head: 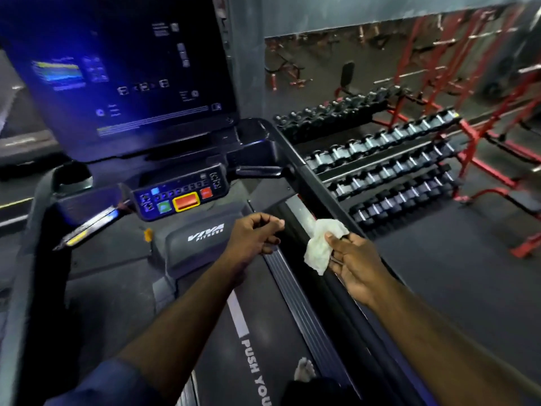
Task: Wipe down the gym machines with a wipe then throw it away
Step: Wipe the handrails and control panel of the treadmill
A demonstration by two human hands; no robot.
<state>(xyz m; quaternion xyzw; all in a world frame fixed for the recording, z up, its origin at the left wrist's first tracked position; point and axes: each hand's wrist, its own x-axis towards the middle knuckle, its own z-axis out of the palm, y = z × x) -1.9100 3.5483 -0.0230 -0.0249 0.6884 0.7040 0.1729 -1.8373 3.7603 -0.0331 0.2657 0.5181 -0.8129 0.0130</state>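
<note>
I stand on a black treadmill [205, 247] with a lit screen [123, 74] and a button console [181, 194]. My right hand [354, 265] pinches a crumpled white wipe [322, 244] between thumb and fingers, just above the treadmill's right handrail [310, 174]. My left hand [254, 235] hovers over the front of the belt with its fingers curled, holding nothing, a short way left of the wipe.
A rack of dumbbells [395, 168] stands right of the treadmill, with red gym frames [483, 83] behind it. Dark rubber floor [453, 273] lies to the right. A bare foot [304, 370] shows on the treadmill's side rail.
</note>
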